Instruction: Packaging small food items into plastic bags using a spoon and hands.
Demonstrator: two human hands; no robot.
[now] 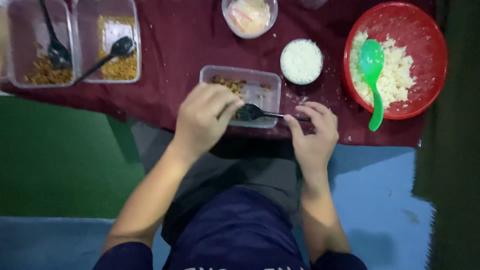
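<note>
A clear rectangular container with a little brown food in it sits at the near edge of the maroon tablecloth. My right hand grips the handle of a black spoon whose bowl lies over the container's near rim. My left hand rests on the container's near left corner, fingers bent toward the spoon bowl and touching it. Whether the left fingers pinch food is hidden.
A red bowl of white rice with a green spoon stands at the right. A small round cup of rice sits beside it. Two clear containers with brown food and black spoons are at the far left. A round tub is at the top.
</note>
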